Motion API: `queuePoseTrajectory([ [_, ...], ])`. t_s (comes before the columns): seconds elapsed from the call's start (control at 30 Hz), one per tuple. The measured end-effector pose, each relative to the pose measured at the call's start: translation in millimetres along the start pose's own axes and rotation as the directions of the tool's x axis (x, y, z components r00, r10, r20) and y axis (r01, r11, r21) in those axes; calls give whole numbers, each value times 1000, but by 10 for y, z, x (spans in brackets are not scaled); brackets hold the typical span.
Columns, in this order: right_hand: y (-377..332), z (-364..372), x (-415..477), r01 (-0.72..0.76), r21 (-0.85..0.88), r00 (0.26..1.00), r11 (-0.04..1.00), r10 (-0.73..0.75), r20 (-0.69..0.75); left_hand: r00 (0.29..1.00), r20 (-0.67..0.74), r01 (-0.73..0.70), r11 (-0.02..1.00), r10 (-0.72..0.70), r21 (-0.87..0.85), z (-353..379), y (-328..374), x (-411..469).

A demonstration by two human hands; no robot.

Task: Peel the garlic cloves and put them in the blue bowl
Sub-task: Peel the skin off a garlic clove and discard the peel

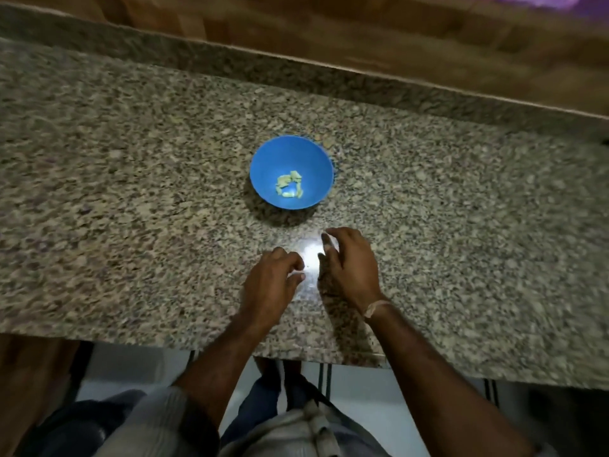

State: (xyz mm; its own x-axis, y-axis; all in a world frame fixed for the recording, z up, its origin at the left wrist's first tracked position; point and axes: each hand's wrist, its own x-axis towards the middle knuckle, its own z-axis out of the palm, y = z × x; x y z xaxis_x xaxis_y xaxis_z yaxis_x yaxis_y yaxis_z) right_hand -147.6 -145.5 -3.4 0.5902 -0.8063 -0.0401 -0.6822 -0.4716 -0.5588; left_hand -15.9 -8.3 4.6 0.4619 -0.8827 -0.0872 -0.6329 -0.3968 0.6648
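Garlic cloves and their blue bowl are carried by a wide surface (131, 192) of speckled granite, which fills most of the view and runs from the left edge to the right edge. Behind its far edge there is brown wood (395, 37). Below its near edge a pale floor (356, 384) shows, and also the light clothing (296, 433) of the person.

The blue bowl (263, 166) stands upright near the middle of the surface, a little closer to the far edge than the hands are. Both forearms reach over the near edge.

The right hand (349, 262) is between the bowl and the near edge, apart from the bowl. Its fingers are spread and bent downward toward the granite, and nothing is seen in them. The left hand (273, 278) is just beside it, back upward, fingers curled in with the thumb tip close to them. If it pinches something, I cannot tell, because a bright glare (309, 258) lies on the granite between the two hands and the picture is blurred. A pale thread (375, 308) goes around the right wrist.

The garlic cloves (290, 186), small and pale yellow-green, lie together at the bottom of the bowl in a loose ring.
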Motion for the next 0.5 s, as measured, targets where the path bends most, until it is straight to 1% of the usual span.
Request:
queuePoseTrajectory([
  [0.1, -51, 8, 50, 20, -114, 1000, 993, -19, 3, 1000, -2, 19, 1000, -19, 20, -1, -5, 23],
  [0.17, -82, 21, 36, 30, -155, 999, 987, -34, -21, 998, -39, 45, 999, -45, 6, -55, 37, 46],
  [0.27, -96, 43, 20, 26, -178, 998, 984, -36, -49, 975, -212, 55, 997, -67, -62, -268, 203, 246],
  [0.33, -109, 58, 27, 10, -163, 998, 987, -20, -59, 934, -351, 46, 996, -69, -75, -451, 301, 511],
  [0.37, -116, 61, 33, 1, -156, 998, 988, -11, -63, 918, -392, 42, 997, -64, -64, -530, 331, 656],
  [0.43, -134, 60, 51, -15, -151, 998, 988, 6, -59, 913, -401, 65, 997, -72, -32, -622, 330, 929],
  [0.5, -142, 74, 78, -51, -106, 998, 993, 46, -46, 934, -345, 104, 994, -92, 16, -651, 283, 1114],
])
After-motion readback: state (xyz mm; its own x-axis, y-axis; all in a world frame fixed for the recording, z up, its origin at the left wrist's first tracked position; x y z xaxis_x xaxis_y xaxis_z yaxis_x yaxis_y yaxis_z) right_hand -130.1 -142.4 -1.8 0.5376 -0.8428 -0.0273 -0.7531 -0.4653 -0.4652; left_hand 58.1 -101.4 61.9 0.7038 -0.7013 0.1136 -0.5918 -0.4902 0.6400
